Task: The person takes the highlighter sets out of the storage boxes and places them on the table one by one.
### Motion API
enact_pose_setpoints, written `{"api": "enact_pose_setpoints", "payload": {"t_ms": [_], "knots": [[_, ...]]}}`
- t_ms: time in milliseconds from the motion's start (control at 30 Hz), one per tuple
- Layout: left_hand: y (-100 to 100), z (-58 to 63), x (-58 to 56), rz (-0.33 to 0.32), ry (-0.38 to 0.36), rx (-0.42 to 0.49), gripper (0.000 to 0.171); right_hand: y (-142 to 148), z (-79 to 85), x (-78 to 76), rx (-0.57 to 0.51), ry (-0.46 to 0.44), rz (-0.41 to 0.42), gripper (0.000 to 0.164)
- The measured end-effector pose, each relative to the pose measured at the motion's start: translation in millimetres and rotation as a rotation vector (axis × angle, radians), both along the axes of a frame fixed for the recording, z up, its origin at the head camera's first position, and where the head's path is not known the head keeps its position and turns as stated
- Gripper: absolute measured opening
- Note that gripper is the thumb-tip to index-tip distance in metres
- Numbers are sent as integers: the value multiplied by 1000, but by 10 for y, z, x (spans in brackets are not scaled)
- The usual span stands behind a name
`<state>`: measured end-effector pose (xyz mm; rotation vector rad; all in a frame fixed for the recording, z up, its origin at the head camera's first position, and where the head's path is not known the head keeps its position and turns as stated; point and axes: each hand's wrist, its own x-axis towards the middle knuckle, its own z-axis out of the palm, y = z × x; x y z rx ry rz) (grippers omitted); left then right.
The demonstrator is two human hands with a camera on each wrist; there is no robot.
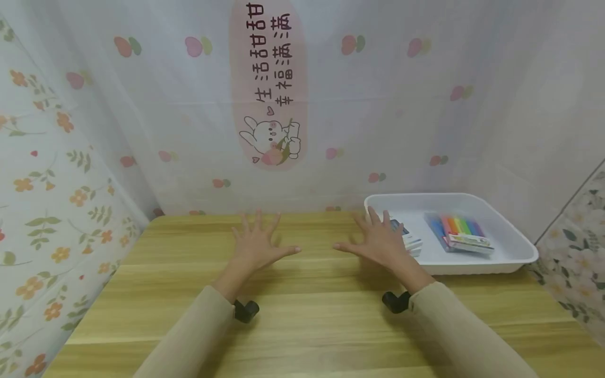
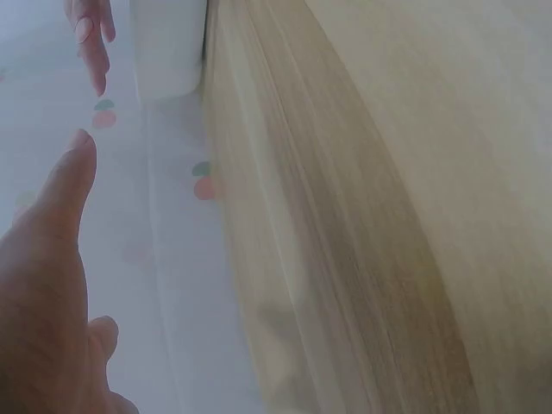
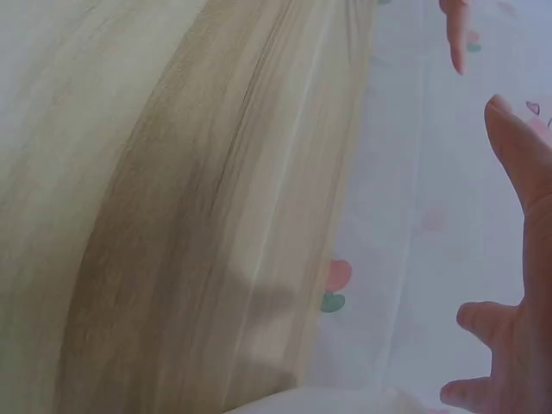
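Both hands are held over the wooden table with fingers spread and thumbs pointing toward each other. My left hand (image 1: 255, 248) holds nothing, left of the table's middle. Likewise bare, my right hand (image 1: 385, 247) overlaps the near left corner of a white tray (image 1: 472, 269) in the head view. Partly hidden behind that hand are some white-edged boxes (image 1: 413, 242) in the tray. Farther right in it lie a rainbow-coloured pack (image 1: 465, 228) and a blue pack (image 1: 436, 227). In the left wrist view, the left thumb (image 2: 65, 185) points toward the right hand's fingers (image 2: 93, 43).
The wooden table (image 1: 302, 325) ends at a white curtain (image 1: 378, 126) with fruit prints and a rabbit drawing (image 1: 271, 139). Flowered cloth (image 1: 52, 220) hangs at the left, and another (image 1: 576, 252) at the right. A black wrist device (image 1: 247, 311) shows below the left hand.
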<state>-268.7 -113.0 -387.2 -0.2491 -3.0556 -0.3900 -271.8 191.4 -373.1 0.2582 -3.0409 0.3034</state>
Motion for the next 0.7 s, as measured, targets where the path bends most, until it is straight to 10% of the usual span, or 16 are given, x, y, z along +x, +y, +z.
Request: {"api": "enact_pose_setpoints", "payload": {"t_ms": [367,700], "knots": [[119,-78,-6,-1,33,26,112,225,-38,180,23,129,35,105],[474,-152,97,-85,25,254,101,542,-153,336,-3,321,151,94]]}}
